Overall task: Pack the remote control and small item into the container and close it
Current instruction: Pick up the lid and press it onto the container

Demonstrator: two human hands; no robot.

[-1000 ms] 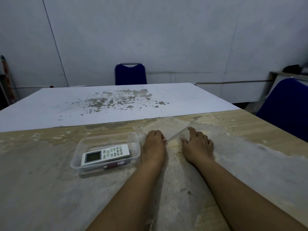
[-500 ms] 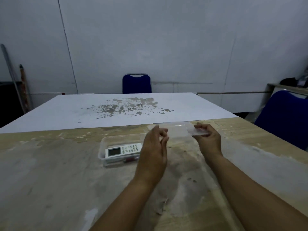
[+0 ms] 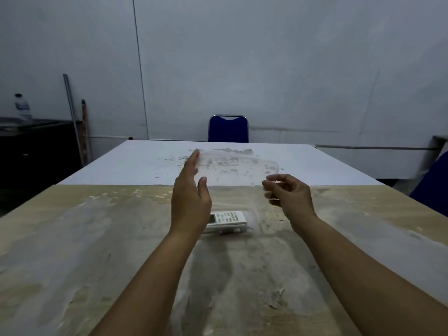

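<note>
Although the container is not yet closed, the packing itself looks done; one worn wooden table [image 3: 72,251] fills the lower frame, with one white board [image 3: 315,163] laid across its far side at centre. One blue chair [image 3: 228,129] stands behind it at upper centre; the edge of a second blue seat [image 3: 434,187] shows at the right border; one bottle [image 3: 23,106] sits at upper left. One clear lid [image 3: 237,168] is held up mid-frame, above the table. Two hands carry it: the left hand [image 3: 191,197] is flat and fairly wide against the lid's left edge; the right hand [image 3: 289,192] pinches narrowly at its right corner. One clear container [image 3: 252,220] rests on the table at centre, below the lid, partly behind the left hand; its walls are hard to make out. Inside lies one white remote control [image 3: 229,217]; one small dark-red item [image 3: 226,231] lies along its near side, too small to identify. Remaining, by judgement: lower the lid squarely over the rim and press it shut.
</note>
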